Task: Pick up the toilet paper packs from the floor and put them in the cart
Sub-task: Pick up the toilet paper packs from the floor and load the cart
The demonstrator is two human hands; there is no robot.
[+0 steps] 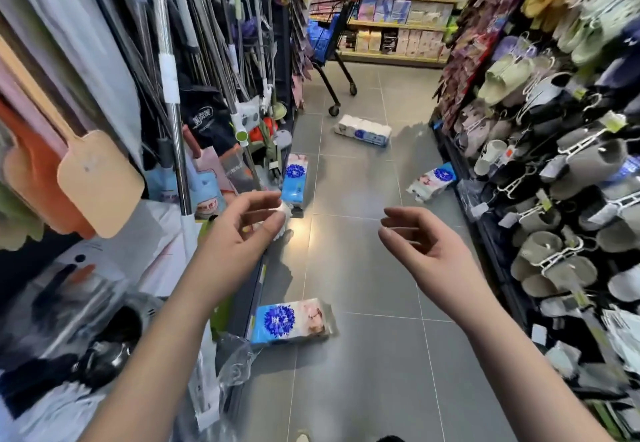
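Scattering down the aisle floor (363, 268), four toilet paper packs lie apart from one another, which suggests they fell or were dropped rather than set down. The nearest pack (292, 320) lies flat just beside the base of the left shelving, almost under the left forearm. A second pack (294, 180) stands on end against the same shelf base farther along. A third pack (431, 183) leans tilted at the foot of the slipper rack (554, 164) on the right. The long white pack (363, 130) lies across the tiles near the cart's wheels. The cart (329, 43) waits at the far end of the aisle, well apart from the person, so each pack probably needs carrying forward.

Both arms reach out ahead at about the same height. The left hand (242, 226) and the right hand (415, 237) are empty, fingers loosely curled and parted, palms turned toward each other, holding nothing.
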